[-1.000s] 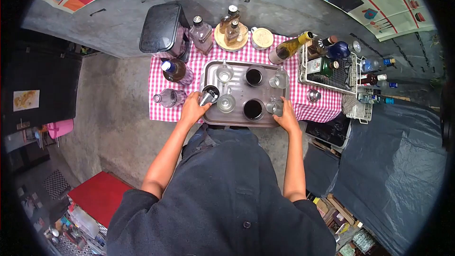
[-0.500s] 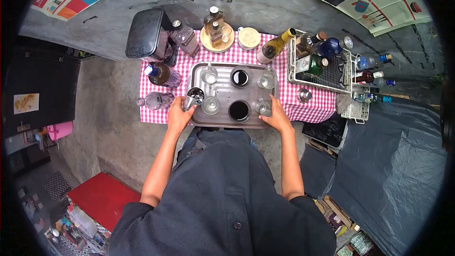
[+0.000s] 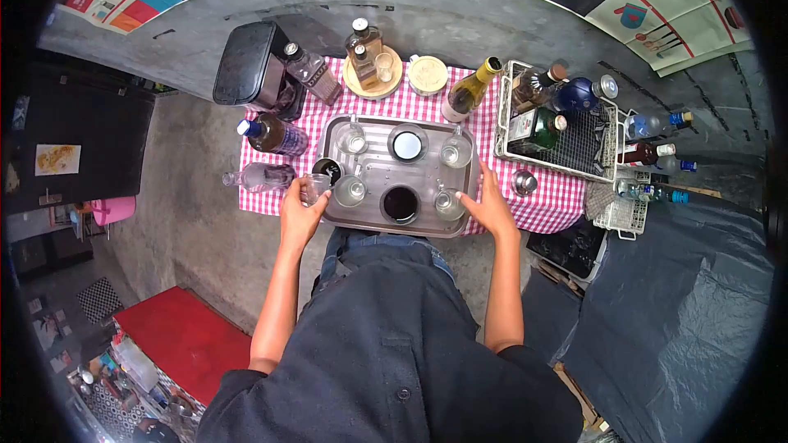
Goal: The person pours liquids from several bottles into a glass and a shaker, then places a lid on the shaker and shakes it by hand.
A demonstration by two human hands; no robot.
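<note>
My left hand (image 3: 302,212) has its fingers closed around a small clear glass (image 3: 315,188) at the left edge of the grey tray (image 3: 369,222). Right behind that glass is a small cup with a dark inside (image 3: 328,169). My right hand (image 3: 492,207) is open at the tray's right side, thumb beside a clear glass mug (image 3: 448,203) and fingers spread along the rim. Two wide glasses of dark liquid, one at the front (image 3: 400,204) and one at the back (image 3: 407,144), stand mid-tray. Other clear glass mugs (image 3: 351,190) stand around them.
Bottles (image 3: 275,133) and a black bin-like container (image 3: 249,66) line the checked cloth's left side. Behind the tray are a round wooden board (image 3: 373,86) with bottles, a lidded mug (image 3: 428,75) and a yellow-necked bottle (image 3: 470,92). A wire rack (image 3: 566,152) holds bottles at right.
The small glass in my left hand has moved left, off the dark cup it overlapped. My right hand has shifted slightly right, and the view has turned a little.
</note>
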